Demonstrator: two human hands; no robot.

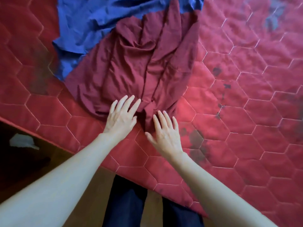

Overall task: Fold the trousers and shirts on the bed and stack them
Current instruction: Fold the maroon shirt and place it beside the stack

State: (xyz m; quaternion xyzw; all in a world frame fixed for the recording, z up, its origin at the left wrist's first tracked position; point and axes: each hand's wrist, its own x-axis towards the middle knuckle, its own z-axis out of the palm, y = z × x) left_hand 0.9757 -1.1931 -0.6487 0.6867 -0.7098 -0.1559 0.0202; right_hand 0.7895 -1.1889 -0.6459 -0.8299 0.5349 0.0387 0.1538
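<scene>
On the red quilted bed [246, 99], near its front edge: a maroon garment [131, 68], spread out and badly rumpled, its far end lapping over a blue garment [91, 27] further back and to the left.

At the left, the left hand [120, 116], fingers straight and slightly fanned, palm down on the near hem of the maroon cloth. Holding nothing; merely pressing or touching. In the middle, a bunched knot of fabric at the hem, between the two hands. At the right, the right hand [164, 131], likewise flat and spread, fingertips at the edge of that bunch, palm mostly over bare bedcover. Nothing pinched there either.

Handling, as a judgement: thin, soft, light cloth, no stiffness at all, likely to drape and slide rather than keep a crease. Best taken at the hem corners or side seams with a pinch from each hand, then pulled taut; a grip in the middle would only gather more folds.

Looks: deep wine red, matte, creased lengthways with ridges running away from the hem; whether shirt or trousers cannot be told. Blue piece brighter, equally wrinkled, partly cut off at the top edge.
</scene>
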